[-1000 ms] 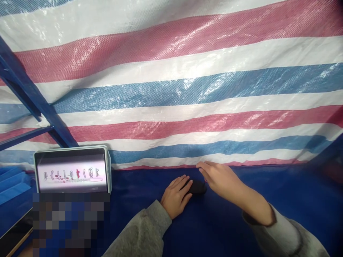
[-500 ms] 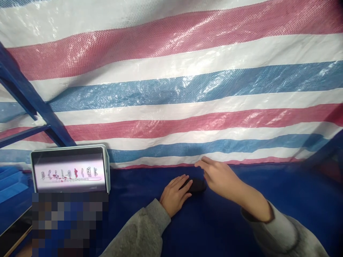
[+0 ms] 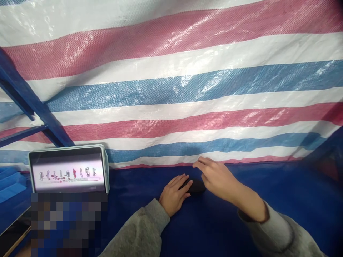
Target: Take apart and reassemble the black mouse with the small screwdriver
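Observation:
A dark, rounded, flat object [image 3: 196, 186] lies on the blue surface [image 3: 198, 228] between my hands. My left hand [image 3: 175, 194] rests palm down at its left end, fingers spread, with the fingertips touching or just over it. Above its right end is my right hand [image 3: 214, 177], its fingers bent and drawn together. Whether anything is between those fingertips is too small to make out.
At the left a tablet [image 3: 68, 174] in a pale case stands upright, its screen lit. Blue folded material [image 3: 12, 184] and a dark flat device [image 3: 14, 230] lie beyond it. Striped sheeting [image 3: 171, 89] hangs behind; a blue metal frame [image 3: 29, 92] slants at left.
The whole view has shifted slightly, with the tablet and frame a little further left. My right hand has moved slightly left in view; my left hand keeps its place on the dark object.

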A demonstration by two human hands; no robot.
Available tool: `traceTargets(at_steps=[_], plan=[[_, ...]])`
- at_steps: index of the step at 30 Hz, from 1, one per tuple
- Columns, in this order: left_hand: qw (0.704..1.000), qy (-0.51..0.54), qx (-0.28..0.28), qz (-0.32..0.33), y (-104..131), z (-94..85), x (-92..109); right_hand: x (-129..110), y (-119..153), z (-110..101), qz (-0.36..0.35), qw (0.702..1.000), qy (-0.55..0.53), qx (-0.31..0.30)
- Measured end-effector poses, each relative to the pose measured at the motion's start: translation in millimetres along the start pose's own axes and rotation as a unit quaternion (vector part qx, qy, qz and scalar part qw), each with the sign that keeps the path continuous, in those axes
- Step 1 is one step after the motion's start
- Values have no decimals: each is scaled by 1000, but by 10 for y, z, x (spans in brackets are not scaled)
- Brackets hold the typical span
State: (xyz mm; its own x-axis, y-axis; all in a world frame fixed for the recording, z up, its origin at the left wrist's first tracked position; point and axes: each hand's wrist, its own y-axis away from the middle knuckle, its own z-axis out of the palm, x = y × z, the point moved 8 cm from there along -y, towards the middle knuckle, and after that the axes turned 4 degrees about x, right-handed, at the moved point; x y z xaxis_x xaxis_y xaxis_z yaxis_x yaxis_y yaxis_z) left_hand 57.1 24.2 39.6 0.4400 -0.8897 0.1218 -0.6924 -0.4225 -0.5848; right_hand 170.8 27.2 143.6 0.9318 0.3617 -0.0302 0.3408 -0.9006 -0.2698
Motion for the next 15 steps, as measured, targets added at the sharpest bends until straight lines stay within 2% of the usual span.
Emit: traceTargets(at_steps=[3, 9, 13, 15], plan=[[1000, -1, 0, 2, -1, -6, 5, 65, 4, 28, 42, 998, 26, -26], [1000, 1, 3, 2, 16, -1, -6, -46, 12, -28, -8, 1000, -30, -7], [1000, 2, 5, 2, 20, 6, -9, 31, 18, -11, 41, 999, -6, -21], [1000, 3, 8, 2, 20, 4, -8, 25, 15, -11, 34, 999, -2, -22]])
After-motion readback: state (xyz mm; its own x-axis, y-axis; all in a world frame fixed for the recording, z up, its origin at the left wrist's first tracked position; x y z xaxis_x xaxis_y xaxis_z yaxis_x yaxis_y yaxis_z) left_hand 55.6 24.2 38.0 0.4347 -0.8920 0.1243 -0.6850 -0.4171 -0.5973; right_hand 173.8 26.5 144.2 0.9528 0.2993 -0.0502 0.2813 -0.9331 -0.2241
